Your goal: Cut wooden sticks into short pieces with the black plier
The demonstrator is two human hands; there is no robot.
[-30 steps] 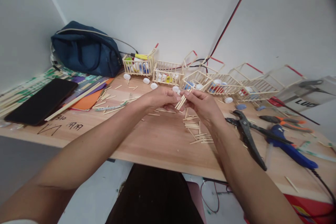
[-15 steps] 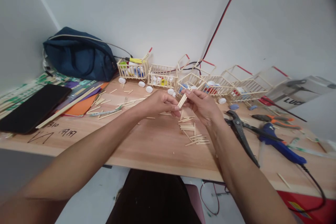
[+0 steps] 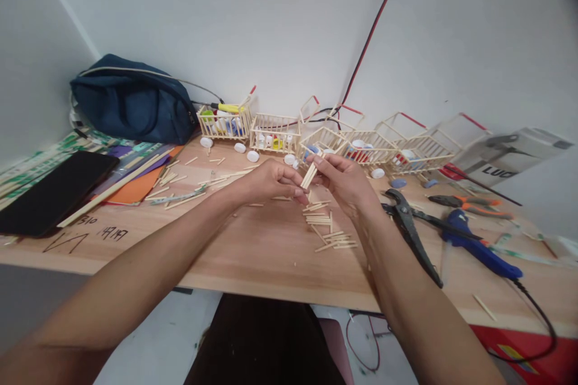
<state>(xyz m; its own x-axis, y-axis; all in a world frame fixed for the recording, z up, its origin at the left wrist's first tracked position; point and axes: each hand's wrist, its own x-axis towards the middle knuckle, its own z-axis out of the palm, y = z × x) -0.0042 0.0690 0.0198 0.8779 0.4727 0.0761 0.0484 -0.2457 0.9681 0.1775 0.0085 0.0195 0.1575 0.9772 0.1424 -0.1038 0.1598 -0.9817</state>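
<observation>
Several short wooden sticks point(image 3: 309, 177) stand tilted in a small bundle above the desk, between my two hands. My right hand point(image 3: 345, 180) pinches the bundle between thumb and fingers near its upper end. At the lower end, the curled fingers of my left hand point(image 3: 277, 182) close against the sticks; their exact contact is partly hidden. Below my right hand, a loose pile of cut sticks point(image 3: 336, 242) lies on the desk. More short sticks point(image 3: 169, 175) are scattered to the left of my left hand.
Several small stick-built carts point(image 3: 275, 130) with bottle-cap wheels line the wall. Black pliers point(image 3: 412, 234), a blue glue gun point(image 3: 478, 248) and orange-handled pliers point(image 3: 469, 203) lie right. A phone point(image 3: 56, 192) and a blue bag point(image 3: 135, 99) are left on the wooden desk point(image 3: 253, 258).
The view has shifted slightly, so the scene sits a little further left and lower. Both hands stay at the stick bundle, with only a small shift of the left fingers.
</observation>
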